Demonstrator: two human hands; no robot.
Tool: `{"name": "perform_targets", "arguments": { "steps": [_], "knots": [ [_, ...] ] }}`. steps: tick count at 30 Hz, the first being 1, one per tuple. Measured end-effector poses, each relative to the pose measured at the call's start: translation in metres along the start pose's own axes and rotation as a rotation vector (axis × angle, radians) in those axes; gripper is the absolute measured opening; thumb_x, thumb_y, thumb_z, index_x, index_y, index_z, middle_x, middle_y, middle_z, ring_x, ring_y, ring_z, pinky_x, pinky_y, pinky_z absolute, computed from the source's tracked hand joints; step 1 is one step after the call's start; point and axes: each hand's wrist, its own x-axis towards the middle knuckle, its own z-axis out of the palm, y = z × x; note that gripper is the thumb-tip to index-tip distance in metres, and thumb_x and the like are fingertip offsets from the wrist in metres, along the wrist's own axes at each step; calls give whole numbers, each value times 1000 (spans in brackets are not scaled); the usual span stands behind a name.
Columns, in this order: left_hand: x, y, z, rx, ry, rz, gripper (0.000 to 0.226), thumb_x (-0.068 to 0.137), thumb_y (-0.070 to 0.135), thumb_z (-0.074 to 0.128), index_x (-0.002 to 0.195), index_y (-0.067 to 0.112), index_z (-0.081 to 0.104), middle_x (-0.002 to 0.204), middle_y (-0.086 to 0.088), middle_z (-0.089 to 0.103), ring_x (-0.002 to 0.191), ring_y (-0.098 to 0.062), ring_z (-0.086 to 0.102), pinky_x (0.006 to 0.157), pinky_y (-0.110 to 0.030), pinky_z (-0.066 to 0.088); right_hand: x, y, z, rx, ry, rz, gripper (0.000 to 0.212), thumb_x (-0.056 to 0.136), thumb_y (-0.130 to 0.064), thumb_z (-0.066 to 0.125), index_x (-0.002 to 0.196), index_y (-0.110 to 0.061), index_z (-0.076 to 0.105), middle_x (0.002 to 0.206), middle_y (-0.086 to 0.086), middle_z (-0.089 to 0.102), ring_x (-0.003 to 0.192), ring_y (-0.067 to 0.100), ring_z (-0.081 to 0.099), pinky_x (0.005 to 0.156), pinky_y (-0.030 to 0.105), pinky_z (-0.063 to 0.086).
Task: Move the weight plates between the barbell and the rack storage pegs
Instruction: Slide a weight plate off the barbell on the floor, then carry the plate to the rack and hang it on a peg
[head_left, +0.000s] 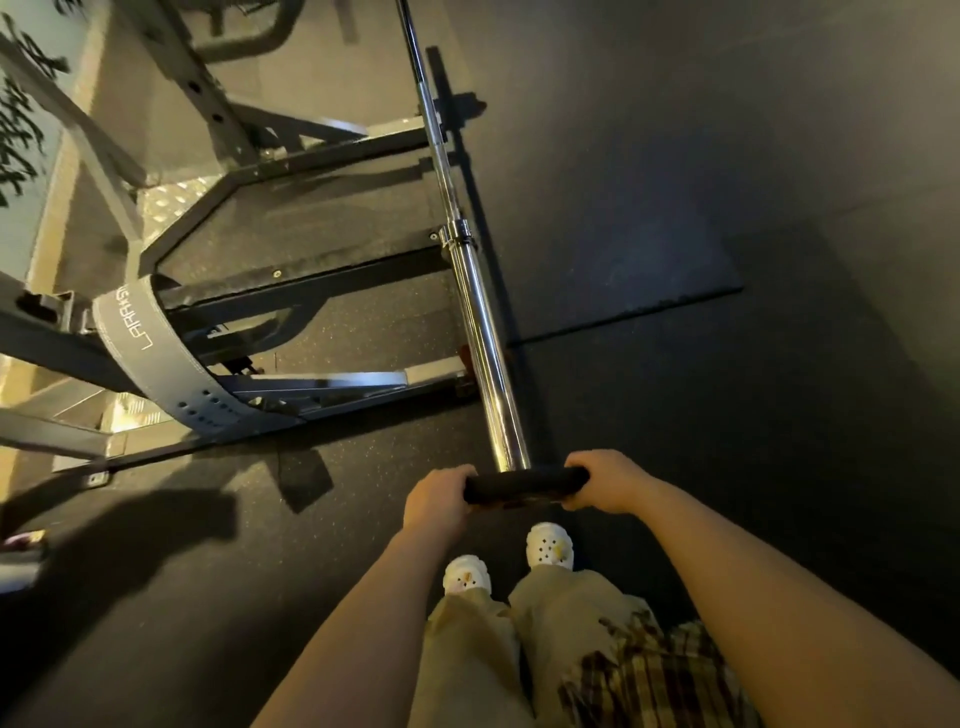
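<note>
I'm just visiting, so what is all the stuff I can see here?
Barbell: one, chrome, running away from the person, sleeve end nearest.
Weight plate: one, black, at the sleeve's near end, held edge-on.
Rack: one, grey steel, left.
Lifting belt: one, grey, hung on the rack.
Floor mat: black rubber, right.
Shoes: two, white, below the plate.
Left hand: grips the plate's left edge.
Right hand: grips its right edge.

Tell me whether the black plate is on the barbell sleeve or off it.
Cannot tell: black plate, gripped by left hand and right hand, sits right at the barbell sleeve tip, hiding the end.
</note>
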Motion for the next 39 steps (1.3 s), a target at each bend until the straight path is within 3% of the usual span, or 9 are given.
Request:
{"name": "perform_targets", "arguments": {
  "steps": [5, 10, 15, 19, 26, 30, 31, 34, 39],
  "knots": [
    [-19, -11, 20, -59, -142, -47, 7, 89, 26, 62, 96, 28, 63, 93, 8, 64, 89, -8, 60, 90, -33, 50, -7, 8, 19, -49, -150, 59, 22, 83, -21, 70, 93, -34, 56, 104, -8, 57, 100, 10, 55, 85, 27, 44],
    [-38, -32, 26, -241, -256, -104, 16, 85, 34, 69, 98, 27, 63, 97, 8, 66, 92, -7, 63, 90, -31, 52, -9, 2, 15, 206, -280, 60, 25, 82, -17, 72, 105, -20, 64, 110, 2, 65, 102, 15, 62, 88, 31, 50],
    [-56, -44, 1, -422, -138, -176, 17, 84, 32, 70, 97, 23, 64, 95, 5, 68, 90, -8, 64, 83, -27, 52, -17, -46, 9, 263, -219, -51, 37, 75, -38, 77, 102, -17, 65, 100, 4, 70, 90, 15, 69, 78, 29, 56],
    [-81, -59, -35, -540, -15, -151, 11, 86, 26, 69, 95, 29, 62, 95, 8, 65, 90, -4, 61, 75, -20, 45, -35, -109, 7, 84, -92, -187, 37, 71, -49, 76, 89, -18, 66, 86, -1, 69, 73, 7, 67, 64, 21, 52],
    [-149, -112, -100, -795, 196, -49, 17, 90, 13, 62, 95, 30, 60, 97, 8, 62, 93, -2, 58, 85, -24, 45, -88, -255, 39, -314, 122, -460, 56, 58, -71, 67, 82, -20, 65, 77, -3, 67, 72, 13, 64, 72, 31, 54],
    [-195, -168, -132, -1004, 278, 19, 20, 91, 14, 61, 100, 31, 58, 99, 7, 62, 90, -1, 60, 73, -14, 44, -119, -347, 81, -476, 186, -606, 59, 54, -74, 66, 78, -20, 65, 73, -2, 66, 70, 13, 63, 67, 28, 52],
    [-205, -183, -136, -1055, 317, 68, 25, 86, 20, 66, 107, 30, 56, 105, 3, 61, 93, -3, 61, 75, -15, 47, -128, -367, 90, -516, 186, -633, 57, 53, -74, 66, 77, -22, 65, 72, -4, 65, 69, 11, 62, 64, 25, 50],
    [-231, -241, -151, -1275, 459, 337, 89, 61, 52, 83, 135, 28, 40, 131, -7, 54, 117, -17, 58, 91, -34, 53, -154, -435, 126, -593, 208, -756, 56, 50, -76, 64, 73, -26, 64, 67, -9, 63, 65, 5, 59, 58, 17, 45],
    [-254, -302, -183, -1988, 588, 643, 109, 61, 86, 57, 149, 26, 30, 149, -6, 43, 138, -29, 39, 111, -51, 29, -193, -533, 183, -465, 325, -962, 53, 52, -72, 67, 75, -25, 68, 61, -9, 64, 57, 3, 61, 53, 13, 43]
  ]
}}
